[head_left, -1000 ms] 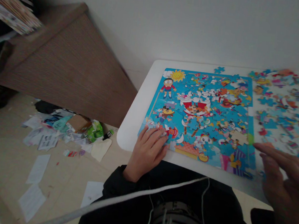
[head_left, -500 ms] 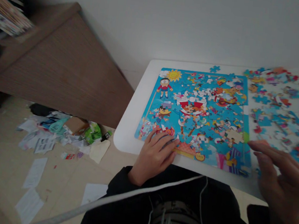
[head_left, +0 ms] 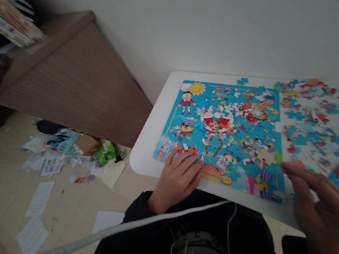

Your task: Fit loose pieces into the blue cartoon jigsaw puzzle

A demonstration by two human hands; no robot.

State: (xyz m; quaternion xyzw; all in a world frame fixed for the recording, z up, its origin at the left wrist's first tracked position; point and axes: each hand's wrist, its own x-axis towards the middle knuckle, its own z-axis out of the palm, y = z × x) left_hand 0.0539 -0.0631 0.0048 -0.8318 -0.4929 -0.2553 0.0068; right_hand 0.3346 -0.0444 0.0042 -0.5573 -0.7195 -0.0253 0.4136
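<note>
- The left hand lies palm down over the near edge of the puzzle board, fingers loosely bent and a little apart, with nothing visibly gripped.
- The right hand is at the board's right edge, index finger stretched towards a green patch; thumb and index finger are close together, and I cannot tell whether they pinch anything.
- The puzzle board lies flat on the white tabletop, covered with cartoon figures on blue.
- A plain beige piece shows on the board, near its right edge.
- Loose puzzle pieces spread over the tabletop right of the board, some overlapping.
- A single blue piece sits just beyond the board's far edge.
- A brown cabinet stands to the left, with bags and papers heaped on the floor beside it.
</note>
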